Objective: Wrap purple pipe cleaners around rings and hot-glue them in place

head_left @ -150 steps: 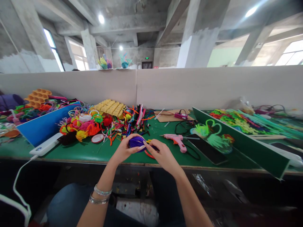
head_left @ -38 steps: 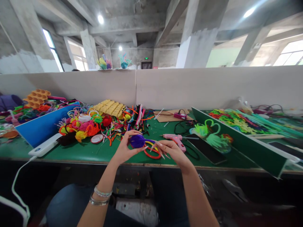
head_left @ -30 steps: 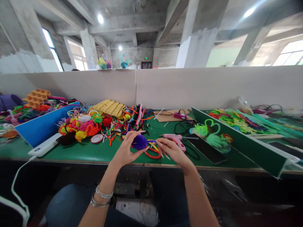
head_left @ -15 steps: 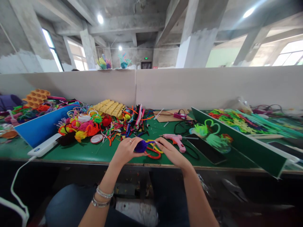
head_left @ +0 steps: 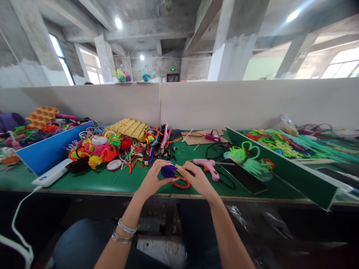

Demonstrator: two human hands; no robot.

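Note:
My left hand (head_left: 153, 178) is closed around a fuzzy purple piece (head_left: 168, 171), rounded and dark, which looks made of pipe cleaner. The fingers of my right hand (head_left: 198, 178) are pinched at the right end of this same piece, so both hands meet on it just over the table's front edge. Beneath them lies a red loop (head_left: 181, 182) that looks like a scissor handle, partly covered by my fingers. A pink glue gun (head_left: 210, 167) rests right beside my right hand.
A black phone (head_left: 242, 177) and green pipe-cleaner figures (head_left: 254, 164) lie to the right, before a green divider board (head_left: 286, 172). Colourful pipe-cleaner pieces (head_left: 103, 147) and a yellow egg tray (head_left: 130, 128) are heaped left. A white power strip (head_left: 53, 172) sits against a blue board (head_left: 56, 149).
My right hand has moved left, closer to my left hand, and the purple strand stretched between them has shortened. The yellow loop beneath is now mostly hidden.

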